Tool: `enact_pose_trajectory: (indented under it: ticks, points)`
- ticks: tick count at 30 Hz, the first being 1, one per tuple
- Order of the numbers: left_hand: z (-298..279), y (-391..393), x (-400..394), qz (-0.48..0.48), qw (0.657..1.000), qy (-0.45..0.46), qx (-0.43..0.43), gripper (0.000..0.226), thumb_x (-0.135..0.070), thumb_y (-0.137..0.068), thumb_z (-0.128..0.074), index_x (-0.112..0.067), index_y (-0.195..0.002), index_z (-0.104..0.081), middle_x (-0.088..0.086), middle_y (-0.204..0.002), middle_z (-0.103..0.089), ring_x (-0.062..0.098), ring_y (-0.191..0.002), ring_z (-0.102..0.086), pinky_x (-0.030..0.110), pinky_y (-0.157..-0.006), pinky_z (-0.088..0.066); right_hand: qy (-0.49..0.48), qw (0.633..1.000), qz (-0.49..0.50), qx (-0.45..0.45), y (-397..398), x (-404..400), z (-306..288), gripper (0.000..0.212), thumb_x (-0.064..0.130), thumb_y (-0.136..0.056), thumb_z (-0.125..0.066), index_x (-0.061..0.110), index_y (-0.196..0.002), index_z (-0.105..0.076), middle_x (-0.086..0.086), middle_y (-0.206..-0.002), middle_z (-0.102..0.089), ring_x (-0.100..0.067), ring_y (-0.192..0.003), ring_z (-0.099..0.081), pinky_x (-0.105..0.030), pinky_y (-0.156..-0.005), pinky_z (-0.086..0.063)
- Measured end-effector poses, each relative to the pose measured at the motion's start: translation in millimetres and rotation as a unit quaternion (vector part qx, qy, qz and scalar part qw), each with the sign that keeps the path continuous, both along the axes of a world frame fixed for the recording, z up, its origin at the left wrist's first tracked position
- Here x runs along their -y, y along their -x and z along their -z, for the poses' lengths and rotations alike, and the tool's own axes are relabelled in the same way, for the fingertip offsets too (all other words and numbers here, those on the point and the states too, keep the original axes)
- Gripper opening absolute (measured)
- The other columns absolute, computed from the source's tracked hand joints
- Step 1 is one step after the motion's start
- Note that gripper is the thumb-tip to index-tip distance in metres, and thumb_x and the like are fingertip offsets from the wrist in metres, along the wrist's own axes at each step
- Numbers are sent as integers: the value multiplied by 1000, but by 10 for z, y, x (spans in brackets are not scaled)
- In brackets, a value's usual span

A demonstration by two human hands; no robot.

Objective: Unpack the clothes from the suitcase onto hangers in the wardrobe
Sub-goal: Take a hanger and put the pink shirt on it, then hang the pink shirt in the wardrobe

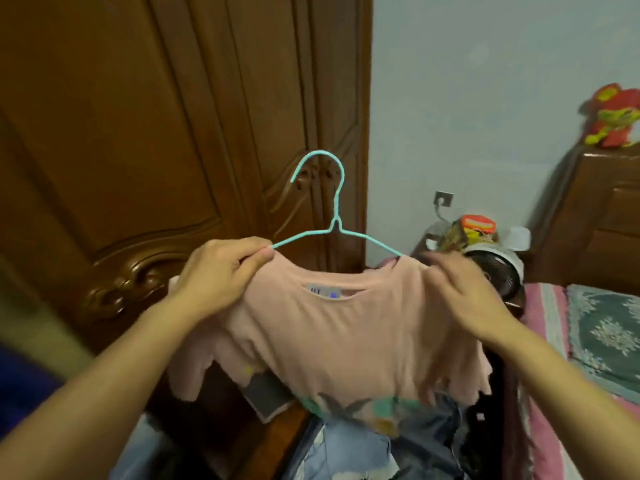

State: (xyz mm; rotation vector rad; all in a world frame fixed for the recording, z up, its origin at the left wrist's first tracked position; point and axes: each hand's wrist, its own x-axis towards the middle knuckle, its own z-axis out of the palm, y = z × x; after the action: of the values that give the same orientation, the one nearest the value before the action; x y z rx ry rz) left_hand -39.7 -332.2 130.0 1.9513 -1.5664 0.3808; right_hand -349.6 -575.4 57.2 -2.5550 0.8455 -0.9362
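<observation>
A pink T-shirt [346, 341] hangs on a turquoise wire hanger [334, 202], held up in front of the closed wooden wardrobe doors [156, 133]. My left hand [221, 275] pinches the shirt's left shoulder together with the hanger's arm. My right hand [464, 292] lies over the shirt's right shoulder, blurred, its fingers curled on the fabric. The hanger's hook stands free above the collar. Below the shirt lie denim clothes [363, 448]; the suitcase itself is mostly hidden.
A bed with a pink and green cover [588, 341] runs along the right. A wooden dresser [595, 216] with a red plush toy [613, 116] stands at back right. A cluttered nightstand with a fan [498, 265] sits behind the shirt.
</observation>
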Motion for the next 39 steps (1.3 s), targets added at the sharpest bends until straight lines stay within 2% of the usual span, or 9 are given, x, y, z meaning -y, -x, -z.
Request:
enact_pose_trajectory:
  ticks: [3,7,13,19,24,28,32,36,39]
  points:
    - [-93,132,-269,-25,999,21,-19,33,-46,-94,-56,-26,-109,-78,-20,-108,-72,5,-102,-68,33,-87,-56,137,983,-76,-100,-180,-254,-251,42,56,-102,-24,24,-80,-42,-6,-76,-64,-32,-73,-61,-44,-63,-46]
    - [-261,193,-795,-40,998,45,-26,23,-31,-93,-64,-18,-106,-78,-15,-101,-72,4,-95,-67,27,-86,-53,143,983,-110,-34,-365,-492,-465,38,53,-103,-28,24,-83,-42,-6,-67,-63,-34,-63,-60,-37,-51,-32]
    - [-435,231,-1579,-184,956,157,-164,14,-16,-96,-67,-23,-93,-78,-12,-95,-75,-2,-91,-67,26,-88,-52,163,969,-183,23,-766,-712,-530,40,54,-100,-26,24,-84,-48,0,-67,-61,-30,-62,-61,-33,-51,-35]
    - [-819,453,-1829,-257,947,147,-125,17,-15,-95,-60,-20,-86,-74,-10,-84,-68,3,-81,-60,22,-71,-48,210,939,-271,21,-1086,-1077,-689,35,47,-103,-32,28,-101,-61,10,-83,-67,-17,-76,-64,-28,-59,-39]
    - [-861,474,-2163,-170,944,176,-222,33,-21,-98,-55,-15,-69,-67,-1,-73,-65,11,-72,-59,34,-72,-45,159,955,-238,73,-1130,-1085,-652,26,38,-105,-42,24,-101,-64,17,-75,-52,-19,-67,-63,-9,-57,-26]
    - [-805,521,-2036,-167,981,-20,-102,31,-38,-102,-54,-25,-128,-65,-14,-119,-63,0,-109,-59,17,-92,-45,160,948,-269,61,-1186,-1171,-731,36,48,-102,-33,27,-98,-62,11,-80,-65,-15,-72,-63,-25,-57,-39]
    - [-695,511,-1824,-165,977,-131,-26,16,-35,-106,-46,-31,-109,-61,-18,-97,-65,2,-89,-63,21,-75,-47,150,935,-315,70,-1202,-1219,-830,38,45,-104,-36,24,-108,-68,10,-95,-70,-9,-87,-63,-28,-74,-50]
    - [-571,396,-1890,-218,969,-113,23,18,-38,-107,-41,-28,-101,-56,-6,-85,-64,8,-74,-60,30,-64,-45,19,926,-334,175,-1092,-1191,-803,30,27,-106,-44,21,-113,-72,9,-104,-68,-1,-99,-61,-14,-89,-44]
    - [-481,269,-1965,-270,957,-85,56,19,-43,-106,-39,-31,-94,-47,-6,-77,-59,13,-68,-57,33,-59,-41,58,925,-360,103,-1093,-1232,-739,39,45,-102,-42,29,-129,-64,13,-115,-64,-1,-105,-58,-22,-93,-46]
